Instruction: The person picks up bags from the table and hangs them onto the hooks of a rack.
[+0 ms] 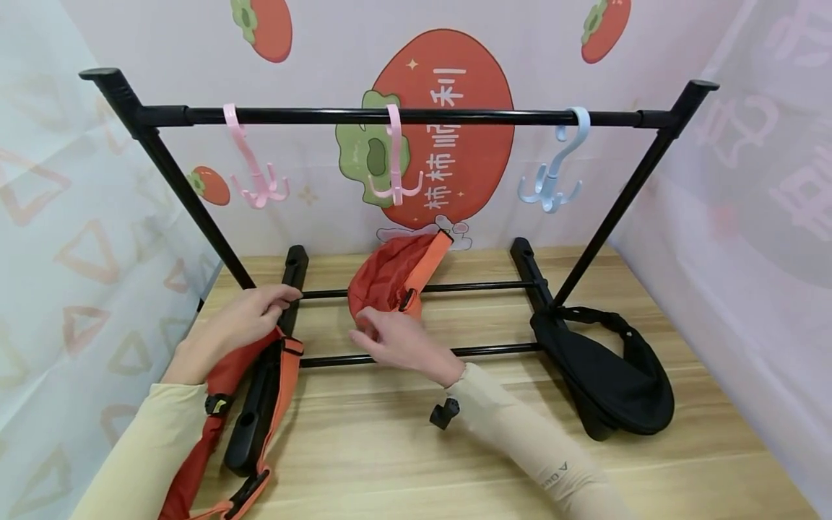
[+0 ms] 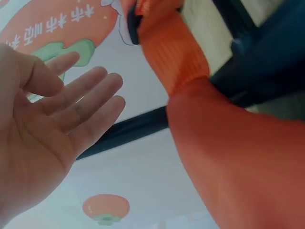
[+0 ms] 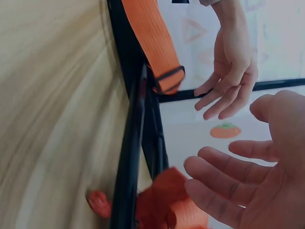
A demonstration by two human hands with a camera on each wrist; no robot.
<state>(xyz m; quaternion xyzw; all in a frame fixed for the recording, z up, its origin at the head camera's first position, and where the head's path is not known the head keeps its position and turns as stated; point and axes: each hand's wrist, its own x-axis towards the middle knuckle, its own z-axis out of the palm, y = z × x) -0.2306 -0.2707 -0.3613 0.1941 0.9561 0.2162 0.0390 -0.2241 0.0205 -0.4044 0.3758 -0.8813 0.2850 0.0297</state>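
My left hand (image 1: pixel 243 320) hovers by the rack's left foot with its fingers loosely extended and nothing in them, as the left wrist view shows. Just below it, a red bag (image 2: pixel 238 148) with an orange webbing strap (image 1: pixel 288 390) and black buckles lies over the left foot. My right hand (image 1: pixel 409 343), its fingers spread and holding nothing in the right wrist view, is at the near edge of a second red bag (image 1: pixel 383 271). That bag, with a wide orange strap (image 1: pixel 430 260), rests across the rack's lower bars and partly overlaps my right fingertips in the head view.
A black rack stands on the wood-grain table (image 1: pixel 364 448), its top bar (image 1: pixel 312 116) carrying two pink hooks (image 1: pixel 260 184) and a light blue hook (image 1: pixel 551 177). Against the right foot leans a black bag (image 1: pixel 607 375). A patterned cloth backdrop (image 1: pixel 552 65) surrounds the table.
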